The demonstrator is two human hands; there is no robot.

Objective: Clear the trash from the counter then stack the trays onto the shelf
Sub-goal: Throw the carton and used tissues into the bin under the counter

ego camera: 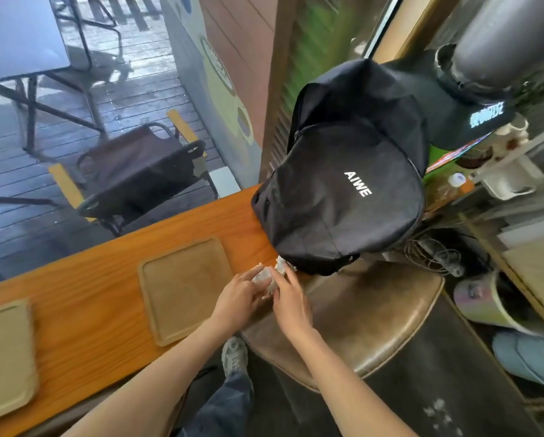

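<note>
**Crumpled white trash gathered at desk edge; two trays lying flat**

Orange-brown wooden desk (106,279) runs along a window; two tan trays lie flat on it, well apart; nearer tray (185,288) sits just left of the hands; second tray (5,354) lies at the far left, partly cut off by the frame edge. Crumpled white trash (266,275) rests at the desk's right end, just beside a black backpack (343,184) lettered "AIWE"; left hand (239,299) curls its fingers around the left side of the wad; right hand (291,302) presses fingertips against its right side; both hands touch it, so the trash is pinched between them. Backpack overlaps the desk end and a brown cushioned stool (374,326); the person's shoe (234,354) shows below the desk edge.
</note>
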